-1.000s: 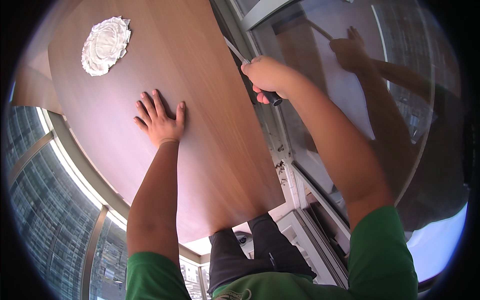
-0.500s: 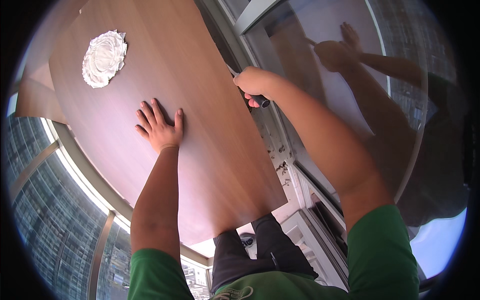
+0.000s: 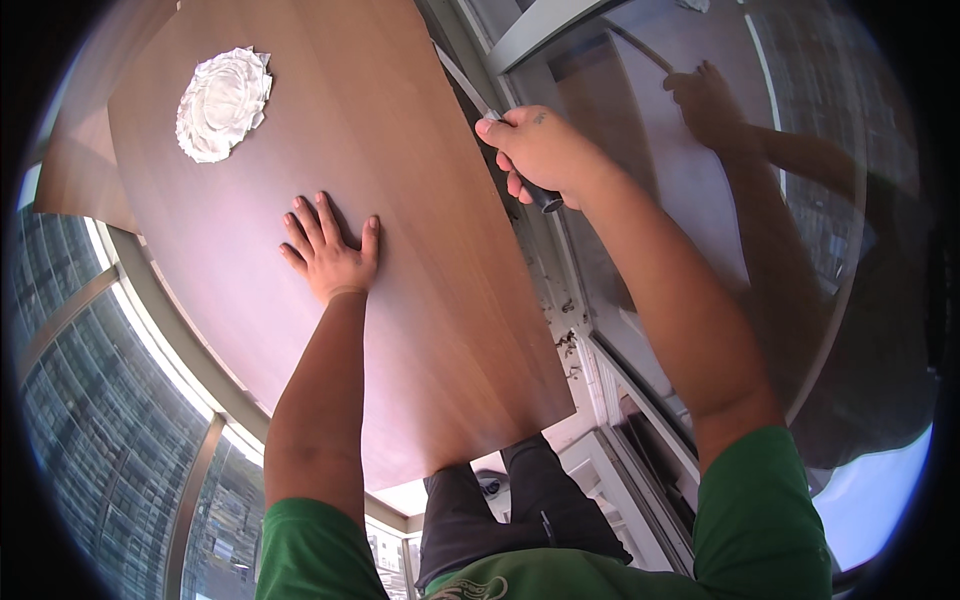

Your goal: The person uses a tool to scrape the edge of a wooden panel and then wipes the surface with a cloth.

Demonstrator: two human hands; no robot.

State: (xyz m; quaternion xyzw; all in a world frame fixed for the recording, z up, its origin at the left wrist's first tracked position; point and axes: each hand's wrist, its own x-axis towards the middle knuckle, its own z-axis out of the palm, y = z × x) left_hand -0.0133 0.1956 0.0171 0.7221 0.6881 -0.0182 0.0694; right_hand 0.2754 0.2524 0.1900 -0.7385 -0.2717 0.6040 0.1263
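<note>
My left hand [image 3: 335, 262] lies flat with fingers spread on a large brown wood-grain panel [image 3: 430, 330]. My right hand [image 3: 540, 155] is closed round the black handle of what looks like a long, narrow metal file [image 3: 463, 78]. Its blade points away from me along the panel's right edge, and the butt of the handle sticks out below my fist. Whether the blade touches the edge is hard to tell. Beyond my left hand, on the panel, sits a round, white, ruffled object [image 3: 222, 105] whose kind I cannot make out.
Close on the right stands a dark glass pane [image 3: 800, 270] reflecting my arms, with a pale frame [image 3: 540, 35]. Small debris [image 3: 567, 345] lies in the gap beside the panel. Tall windows [image 3: 100, 400] curve along the left. My legs [image 3: 530, 490] are at the panel's near end.
My right hand and the file have moved back and outward from the panel's edge, and more of the blade shows. My left hand stays flat on the panel; the view has shifted slightly.
</note>
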